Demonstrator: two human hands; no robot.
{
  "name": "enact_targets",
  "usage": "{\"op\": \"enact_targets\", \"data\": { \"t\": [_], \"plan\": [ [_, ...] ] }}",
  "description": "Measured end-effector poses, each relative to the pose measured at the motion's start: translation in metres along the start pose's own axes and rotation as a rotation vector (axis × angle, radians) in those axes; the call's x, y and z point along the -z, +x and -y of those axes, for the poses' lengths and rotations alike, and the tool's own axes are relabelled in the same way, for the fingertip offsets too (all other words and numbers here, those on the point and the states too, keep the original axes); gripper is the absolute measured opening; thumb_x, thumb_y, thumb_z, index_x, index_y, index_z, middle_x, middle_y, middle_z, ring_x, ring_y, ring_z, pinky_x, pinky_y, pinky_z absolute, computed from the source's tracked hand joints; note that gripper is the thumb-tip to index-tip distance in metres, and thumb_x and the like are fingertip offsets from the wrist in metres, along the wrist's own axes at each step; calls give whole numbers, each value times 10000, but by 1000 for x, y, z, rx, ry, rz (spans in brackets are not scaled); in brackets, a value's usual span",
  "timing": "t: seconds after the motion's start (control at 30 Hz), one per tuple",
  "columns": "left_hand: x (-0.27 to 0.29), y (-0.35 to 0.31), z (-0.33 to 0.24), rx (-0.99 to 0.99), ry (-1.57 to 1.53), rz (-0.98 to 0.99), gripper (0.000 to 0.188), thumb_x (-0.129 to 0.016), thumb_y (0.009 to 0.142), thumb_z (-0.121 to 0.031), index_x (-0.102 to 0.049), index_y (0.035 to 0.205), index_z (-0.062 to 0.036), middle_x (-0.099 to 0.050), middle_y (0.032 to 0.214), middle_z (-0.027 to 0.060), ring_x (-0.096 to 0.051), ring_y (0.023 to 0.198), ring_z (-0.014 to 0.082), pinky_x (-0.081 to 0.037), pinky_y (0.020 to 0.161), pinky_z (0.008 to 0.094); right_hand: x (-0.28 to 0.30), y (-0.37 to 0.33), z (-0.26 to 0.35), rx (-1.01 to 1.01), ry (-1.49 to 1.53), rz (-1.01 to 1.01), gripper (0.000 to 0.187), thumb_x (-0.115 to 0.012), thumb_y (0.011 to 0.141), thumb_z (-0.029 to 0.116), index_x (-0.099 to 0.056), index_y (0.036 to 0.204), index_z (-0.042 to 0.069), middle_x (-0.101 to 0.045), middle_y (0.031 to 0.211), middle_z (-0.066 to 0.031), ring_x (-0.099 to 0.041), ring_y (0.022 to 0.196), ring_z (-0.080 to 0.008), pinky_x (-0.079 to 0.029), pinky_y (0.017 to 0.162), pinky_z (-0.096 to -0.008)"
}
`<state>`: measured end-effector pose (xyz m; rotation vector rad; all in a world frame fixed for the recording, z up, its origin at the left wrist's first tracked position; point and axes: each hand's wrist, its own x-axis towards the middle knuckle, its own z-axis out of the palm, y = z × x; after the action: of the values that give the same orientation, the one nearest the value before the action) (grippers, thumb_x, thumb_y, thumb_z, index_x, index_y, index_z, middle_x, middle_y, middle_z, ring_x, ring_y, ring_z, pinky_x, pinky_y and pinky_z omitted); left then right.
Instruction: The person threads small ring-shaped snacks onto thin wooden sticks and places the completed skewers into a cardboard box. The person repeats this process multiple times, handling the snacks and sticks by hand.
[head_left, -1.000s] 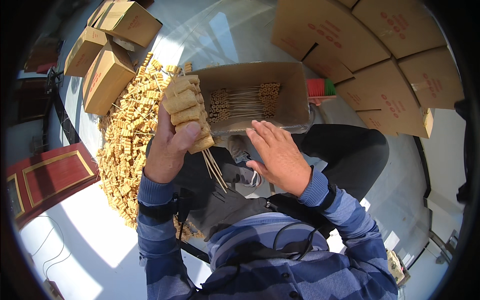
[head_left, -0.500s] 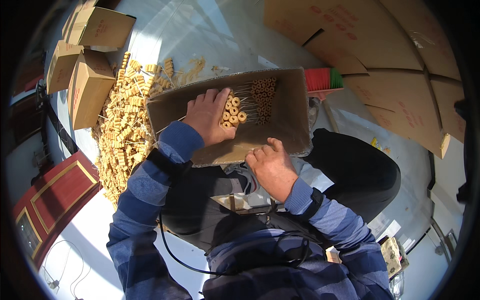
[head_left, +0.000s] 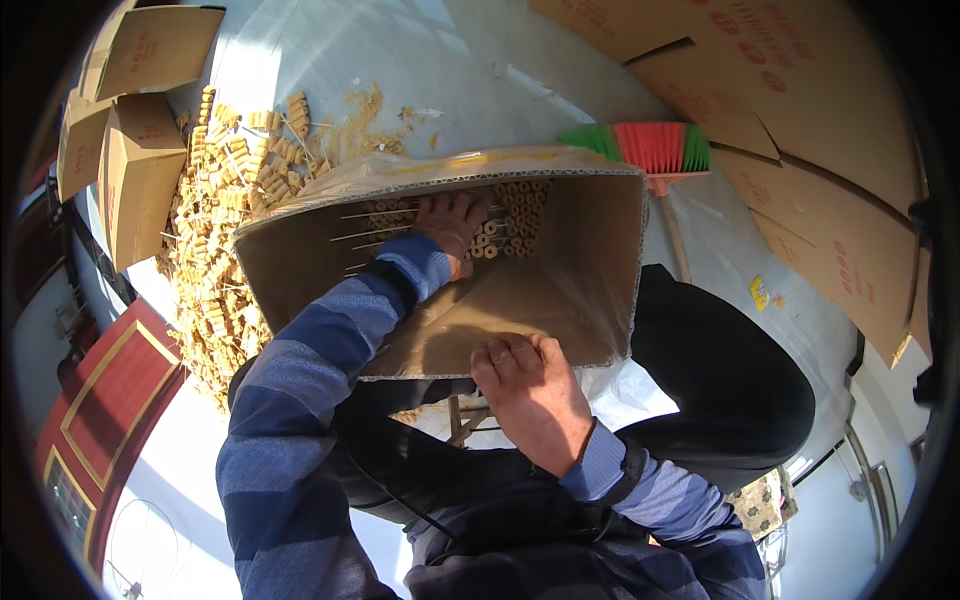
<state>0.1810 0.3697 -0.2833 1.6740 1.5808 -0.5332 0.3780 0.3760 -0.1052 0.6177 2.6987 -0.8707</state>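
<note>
My left hand (head_left: 450, 225) is inside the open carton (head_left: 600, 230), against the bundled skewers (head_left: 488, 241). Ring-shaped ends show immediately right of its fingers; bare sticks run out to its left. Whether those fingers are closed on the bundle or merely pressing it, I cannot tell. More ring ends lie packed just beyond, toward the carton's far right corner.

My right hand (head_left: 535, 400) rests at the near rim, fingers bent over the edge, apart from the skewers; its tightness cannot be determined.

Left of the carton, a heap of loose skewers (head_left: 215, 240) lies on the floor (head_left: 480, 75), well apart from my right hand.
</note>
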Motion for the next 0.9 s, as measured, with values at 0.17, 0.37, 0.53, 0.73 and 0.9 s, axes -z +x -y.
{"op": "enact_targets", "data": {
  "t": [0.17,0.37,0.53,0.73,0.9],
  "plan": [
    [-32,10,4,10,-18,-24,1158,-848,678,-354,-174,1597,-143,-412,1433,164,-393,1331,395,-317,1086,565,-3,5,0,-29,57,19,367,-595,818,133,-627,1162,8,-672,1145,-118,-619,1134,-252,-433,1018,-392],
    [-35,9,10,23,-92,-3,1166,-855,659,-270,-170,1597,-175,-392,1450,142,-400,1326,382,-320,1084,561,-4,10,1,-36,56,-3,381,-599,811,116,-634,1173,-1,-679,1158,-134,-617,1135,-250,-454,992,-394],
    [-42,6,14,84,-261,-79,1011,-832,712,-279,-274,1550,-174,-405,1441,137,-403,1343,369,-350,1069,588,-5,9,3,-19,41,3,385,-599,810,106,-635,1178,-3,-681,1162,-137,-618,1127,-251,-468,968,-397],
    [-60,23,25,120,-241,-147,695,-798,783,-304,-499,1381,-115,-440,1414,181,-447,1310,419,-436,1021,588,-6,8,5,-25,47,42,380,-601,808,93,-629,1174,-5,-678,1155,-139,-617,1110,-257,-471,947,-400],
    [-65,35,28,107,-275,-166,624,-796,783,-273,-545,1325,-93,-490,1350,193,-488,1264,424,-449,1041,530,-7,7,5,-25,36,68,392,-606,798,87,-622,1178,-5,-673,1154,-150,-617,1105,-268,-471,945,-403]
  ]
}}
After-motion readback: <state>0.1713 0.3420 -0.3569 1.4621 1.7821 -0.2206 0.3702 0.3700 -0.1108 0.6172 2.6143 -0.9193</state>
